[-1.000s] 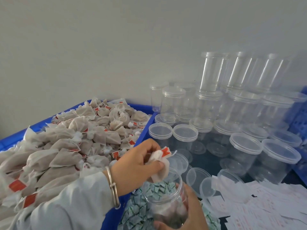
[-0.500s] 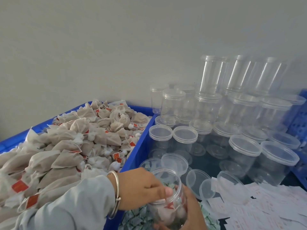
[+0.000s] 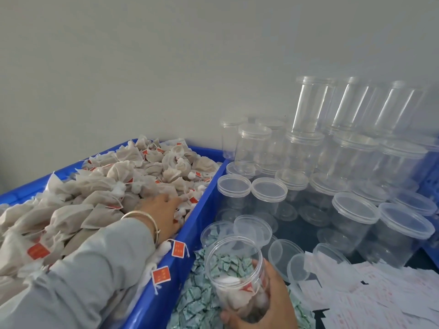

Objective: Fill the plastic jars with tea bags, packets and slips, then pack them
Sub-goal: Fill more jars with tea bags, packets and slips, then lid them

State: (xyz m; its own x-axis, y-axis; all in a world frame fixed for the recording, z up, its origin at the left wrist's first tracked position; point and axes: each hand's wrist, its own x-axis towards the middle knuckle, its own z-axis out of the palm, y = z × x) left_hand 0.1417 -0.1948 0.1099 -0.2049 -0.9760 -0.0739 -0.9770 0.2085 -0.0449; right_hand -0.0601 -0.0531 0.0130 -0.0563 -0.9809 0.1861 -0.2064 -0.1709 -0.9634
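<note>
1. Clear plastic: in the head view the right hand (image 3: 260,302) has its grip around an open jar (image 3: 237,279), with the fingers curled round the jar's lower part. The jar has no lid on. It tilts a little.
2. Inside the jar, low down by the right grip, lie a few white tea bags with one red tag.
3. The left hand (image 3: 164,211) lies on the pile of tea bags (image 3: 102,186), up and to the left of the right grip. Its fingers are stretched out flat and reach into the bags. This grip is loose, with nothing in it.
4. The left wrist has a metal bangle (image 3: 145,219) and a grey sleeve (image 3: 78,276).
5. The tea bags fill a blue bin (image 3: 199,224). Its wall runs between the two hands.
6. Small green and white packets (image 3: 197,300) lie in a heap just left of and under the held jar.
7. White paper slips (image 3: 380,295) with red print lie to the right of the right grip.
8. Loose clear lids (image 3: 282,257) lie just past the jar, next to the slips.
9. Empty jars with lids (image 3: 354,217) stand farther back from the right grip, some stacked against the grey wall (image 3: 166,67).
</note>
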